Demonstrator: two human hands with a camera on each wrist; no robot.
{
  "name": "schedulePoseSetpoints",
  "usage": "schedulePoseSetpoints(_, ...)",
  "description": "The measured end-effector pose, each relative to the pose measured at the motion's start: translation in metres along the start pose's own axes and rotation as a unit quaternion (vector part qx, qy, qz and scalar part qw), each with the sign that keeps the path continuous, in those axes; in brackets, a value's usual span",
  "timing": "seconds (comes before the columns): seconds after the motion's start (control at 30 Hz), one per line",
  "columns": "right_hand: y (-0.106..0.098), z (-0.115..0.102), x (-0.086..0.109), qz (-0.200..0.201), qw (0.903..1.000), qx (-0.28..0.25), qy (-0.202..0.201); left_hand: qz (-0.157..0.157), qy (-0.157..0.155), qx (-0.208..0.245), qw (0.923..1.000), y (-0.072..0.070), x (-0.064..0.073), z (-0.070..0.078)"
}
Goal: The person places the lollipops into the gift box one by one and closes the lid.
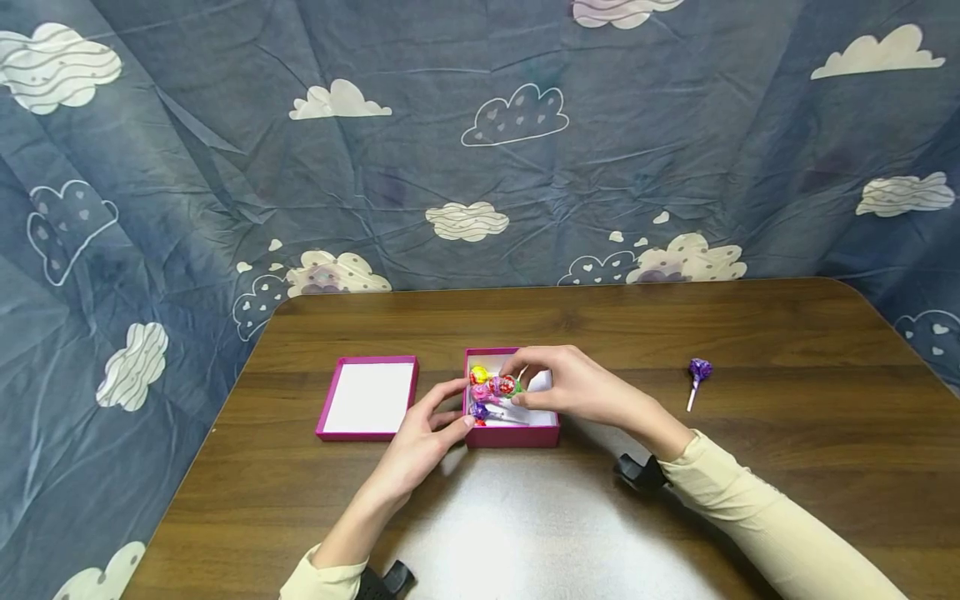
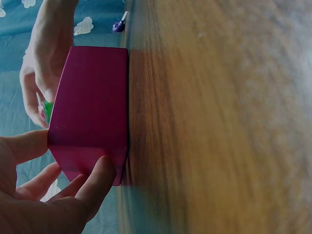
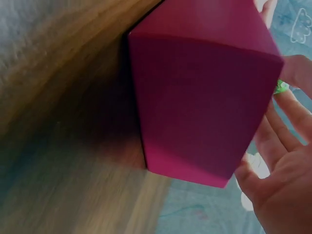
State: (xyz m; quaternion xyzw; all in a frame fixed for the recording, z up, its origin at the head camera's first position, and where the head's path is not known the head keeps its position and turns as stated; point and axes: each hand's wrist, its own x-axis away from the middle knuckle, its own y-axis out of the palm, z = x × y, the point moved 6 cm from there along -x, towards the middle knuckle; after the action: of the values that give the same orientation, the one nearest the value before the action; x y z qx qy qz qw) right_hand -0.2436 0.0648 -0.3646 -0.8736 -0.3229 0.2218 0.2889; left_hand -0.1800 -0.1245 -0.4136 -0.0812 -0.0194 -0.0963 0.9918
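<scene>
Where the deep magenta cardboard box (image 1: 513, 438) stands: upright and open-topped on the brown wood-grain table (image 1: 787, 358), its inside white; 12 o'clock is the table's far edge.
Right hand (image 1: 566, 383): bare, coming over the box from 4 o'clock, thumb and fingertips pinching a round red-and-green wrapped lollipop (image 1: 506, 385) near the box's middle; whether it touches its neighbours cannot be told.
Left hand (image 1: 412, 442): bare, at the box's 8 o'clock, fingers apart and loosely bent, resting against the 9 o'clock wall.
Sweets inside: toward the 9 o'clock wall lie a yellow-wrapped lollipop (image 1: 479, 375) at 10, a pink-wrapped lollipop (image 1: 482, 394) at 9, and a shiny purple-wrapped lollipop (image 1: 478, 411) at 8, partly hidden; a scrap of red shows at 7.
Shallow square magenta lid (image 1: 367, 400): white lining up, at the box's 9 o'clock, apart from it.
Lone dark-purple lollipop (image 1: 700, 370): on the table, well apart at the box's 3 o'clock, its white stick pointing to 7.
Pale yellow sleeves (image 1: 765, 508): reach both wrists, beside black wrist devices (image 1: 641, 472).
Backdrop: blue cloth with white clouds (image 1: 465, 183), at 12 o'clock.
</scene>
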Motion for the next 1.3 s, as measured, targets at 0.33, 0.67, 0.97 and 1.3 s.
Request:
schedulePoseSetpoints(0.33,0.017,0.003,-0.014,-0.052,0.9979,0.037,0.015,-0.004,-0.001,0.001,1.0,0.0,-0.001,0.0)
schedulePoseSetpoints(0.67,0.029,0.003,-0.019,-0.096,0.9839,0.15,0.021,-0.006,-0.002,0.002,1.0,0.0,0.0,0.001)
schedulePoseSetpoints(0.97,0.033,0.003,-0.02,-0.073,0.9746,0.209,0.034,-0.003,-0.005,0.003,1.0,0.0,0.0,0.001)
schedulePoseSetpoints(1.3,0.032,0.003,-0.021,-0.048,0.9784,0.199,0.028,-0.003,-0.001,0.003,1.0,0.0,-0.001,0.0)
